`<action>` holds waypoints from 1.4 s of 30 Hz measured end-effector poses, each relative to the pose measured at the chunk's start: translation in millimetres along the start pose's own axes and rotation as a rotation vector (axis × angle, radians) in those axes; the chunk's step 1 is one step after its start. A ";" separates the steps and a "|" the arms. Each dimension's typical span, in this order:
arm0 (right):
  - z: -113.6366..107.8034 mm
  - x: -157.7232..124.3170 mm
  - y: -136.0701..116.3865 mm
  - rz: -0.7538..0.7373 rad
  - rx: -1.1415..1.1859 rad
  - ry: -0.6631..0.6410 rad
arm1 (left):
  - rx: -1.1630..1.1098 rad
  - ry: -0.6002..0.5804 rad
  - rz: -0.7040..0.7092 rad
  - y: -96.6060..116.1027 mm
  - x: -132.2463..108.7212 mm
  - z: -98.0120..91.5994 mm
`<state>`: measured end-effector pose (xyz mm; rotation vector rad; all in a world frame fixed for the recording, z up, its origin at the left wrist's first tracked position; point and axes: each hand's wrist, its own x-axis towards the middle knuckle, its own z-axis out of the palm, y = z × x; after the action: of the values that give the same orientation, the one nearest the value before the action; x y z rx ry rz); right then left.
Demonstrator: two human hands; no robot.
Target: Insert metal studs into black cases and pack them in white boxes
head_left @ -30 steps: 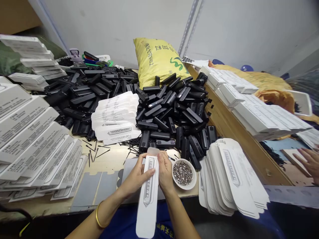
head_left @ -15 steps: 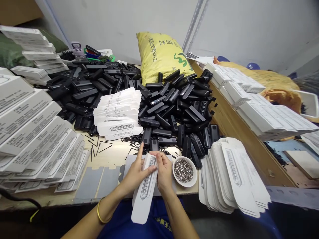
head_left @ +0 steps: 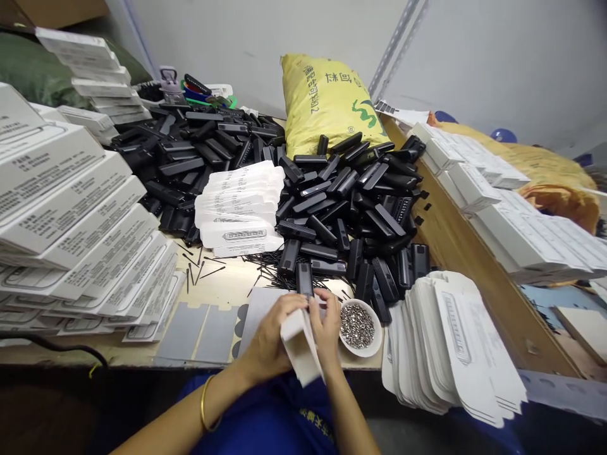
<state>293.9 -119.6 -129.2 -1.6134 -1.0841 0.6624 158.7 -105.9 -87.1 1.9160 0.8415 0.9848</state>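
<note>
Both my hands hold a white cardboard box sleeve [head_left: 300,349] at the table's near edge. My left hand [head_left: 271,335] wraps over its top end, fingers curled. My right hand [head_left: 327,328] pinches the sleeve's right side, fingers closed, close to a black plastic part [head_left: 304,280] lying just beyond. A small white bowl of metal screws [head_left: 360,326] sits right beside my right hand. A gold bangle [head_left: 205,404] circles my left wrist.
A big heap of black plastic parts [head_left: 332,202] covers the table's middle. White flat box blanks [head_left: 450,344] lie fanned at the right, a small stack [head_left: 241,212] in the middle, folded boxes [head_left: 76,221] stacked at the left. A yellow sack [head_left: 327,95] stands behind. Thin black pins [head_left: 208,268] are scattered.
The sleeve, held flat and long before, has been turned and folded up between my hands. My view has shifted to the left. The other person's hand at the far right is gone.
</note>
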 end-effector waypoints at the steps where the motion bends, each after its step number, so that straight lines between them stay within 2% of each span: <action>1: 3.7 2.0 2.9 -0.063 -0.099 -0.012 | 0.054 0.045 -0.110 -2.9 2.8 -4.8; 4: 4.5 12.7 11.0 -0.121 -0.164 -0.084 | 0.253 0.071 -0.375 -15.8 11.5 -24.1; 6: -8.9 22.7 11.4 -0.021 -0.026 -0.045 | 0.389 0.027 -0.434 -24.8 14.9 -37.2; 9: -42.6 36.1 -2.0 0.187 0.300 0.076 | 0.608 -0.036 -0.444 -30.9 16.8 -50.8; 11: -58.9 41.1 -18.9 0.239 0.370 -0.032 | 0.723 -0.085 -0.367 -28.1 18.4 -52.7; 13: -60.0 43.1 -35.8 0.239 0.249 -0.262 | 0.766 -0.169 -0.236 -22.1 21.0 -49.1; 15: -47.3 45.0 -45.8 0.132 0.026 -0.427 | 0.751 -0.225 -0.150 -17.7 23.1 -43.3; 16: -38.5 47.1 -46.7 0.046 -0.086 -0.452 | 0.725 -0.222 -0.143 -17.6 23.4 -41.1; 19: -16.0 60.9 -33.1 -0.149 -0.425 -0.411 | 0.596 -0.071 -0.226 -25.6 20.9 -40.9; 21: -8.8 73.3 -15.9 -0.156 -0.638 -0.426 | 0.485 0.027 -0.272 -33.3 18.2 -44.6; 23: -6.1 83.8 0.6 -0.154 -0.750 -0.459 | 0.401 0.078 -0.291 -37.5 17.5 -46.8; 27: -5.5 93.9 17.2 -0.210 -0.738 -0.496 | 0.318 0.146 -0.279 -32.4 25.1 -40.1; 31: -16.0 96.4 15.0 -0.264 -0.649 -0.441 | 0.306 0.177 -0.251 -24.4 37.0 -28.6; 35: -44.6 91.9 -5.2 -0.291 -0.543 -0.276 | 0.436 0.117 -0.268 -22.9 43.3 -25.1; 38: -63.3 85.2 -32.1 -0.449 -0.467 -0.170 | 0.645 0.057 -0.295 -21.1 45.8 -26.2; 40: -66.1 81.8 -48.8 -0.591 -0.523 -0.238 | 0.715 0.024 -0.276 -19.0 47.5 -27.1; 42: -61.5 79.9 -59.5 -0.694 -0.591 -0.428 | 0.704 0.000 -0.219 -17.3 49.1 -27.9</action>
<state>361.5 -72.4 -46.1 -1.4304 -2.1739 0.2157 154.7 -48.1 -75.9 2.3201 1.5055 0.5891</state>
